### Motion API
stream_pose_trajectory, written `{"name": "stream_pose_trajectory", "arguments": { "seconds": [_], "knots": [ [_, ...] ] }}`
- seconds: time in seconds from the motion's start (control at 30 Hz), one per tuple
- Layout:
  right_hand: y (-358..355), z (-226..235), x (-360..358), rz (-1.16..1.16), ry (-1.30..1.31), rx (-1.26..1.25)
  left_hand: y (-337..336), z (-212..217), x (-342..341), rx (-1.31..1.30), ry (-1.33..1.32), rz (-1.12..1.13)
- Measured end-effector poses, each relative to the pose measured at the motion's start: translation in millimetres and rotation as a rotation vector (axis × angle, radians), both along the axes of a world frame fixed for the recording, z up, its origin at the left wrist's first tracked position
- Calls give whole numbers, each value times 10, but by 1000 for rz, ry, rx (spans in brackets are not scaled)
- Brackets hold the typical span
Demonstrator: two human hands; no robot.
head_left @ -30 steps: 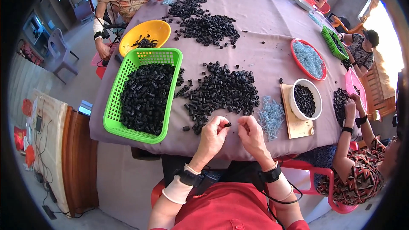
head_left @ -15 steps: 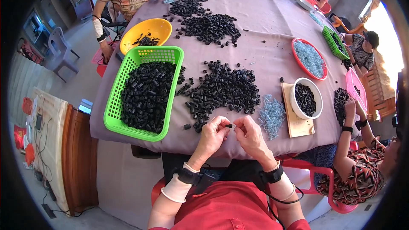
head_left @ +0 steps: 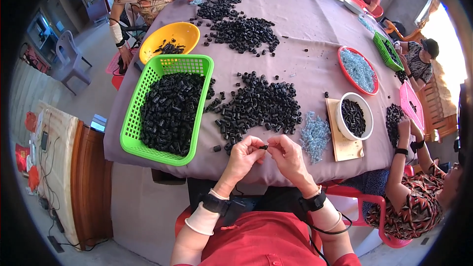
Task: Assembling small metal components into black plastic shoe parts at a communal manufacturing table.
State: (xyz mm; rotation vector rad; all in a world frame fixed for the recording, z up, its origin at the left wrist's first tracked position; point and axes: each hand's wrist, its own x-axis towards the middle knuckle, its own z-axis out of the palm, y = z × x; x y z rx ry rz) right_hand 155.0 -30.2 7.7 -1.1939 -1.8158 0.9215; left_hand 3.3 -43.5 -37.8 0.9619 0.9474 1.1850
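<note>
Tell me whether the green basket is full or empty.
Nearly full: the green basket stands upright on the table, with small black parts covering its floor.

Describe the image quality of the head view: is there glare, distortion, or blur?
Head view: strong fisheye bending, so the table edge curves and a black rim frames the picture; daylight blows out the upper right corner; the centre is sharp, with the left hand and right hand clear around a small black part.

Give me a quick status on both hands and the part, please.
Left hand and right hand pinch one small black part together at table edge. Black pile just ahead, green basket left. Nothing in the way.
</note>
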Motion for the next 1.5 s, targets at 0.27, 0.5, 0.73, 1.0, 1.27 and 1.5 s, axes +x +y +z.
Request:
{"name": "stream_pose_trajectory", "arguments": {
  "seconds": [0.27, 0.5, 0.73, 1.0, 1.27, 1.5],
  "knots": [
    [-1, -141, -117, -131, 78, 22, 20, 22, -25, -24, -58, 18],
    [77, -132, -90, -45, 135, -53, 33, 31, -39, -63, -113, 27],
    [122, 39, -59, 61, -73, 116, 23, 44, -51, -48, -135, 21],
    [79, -121, -31, 17, 98, -24, 30, 61, -43, -84, -88, -31],
    [125, 4, -43, 80, -44, 109, 24, 71, -61, -94, -142, -15],
    [90, -130, -35, 36, 283, -162, 16, 95, -66, -115, -144, -14]
  ]
}}
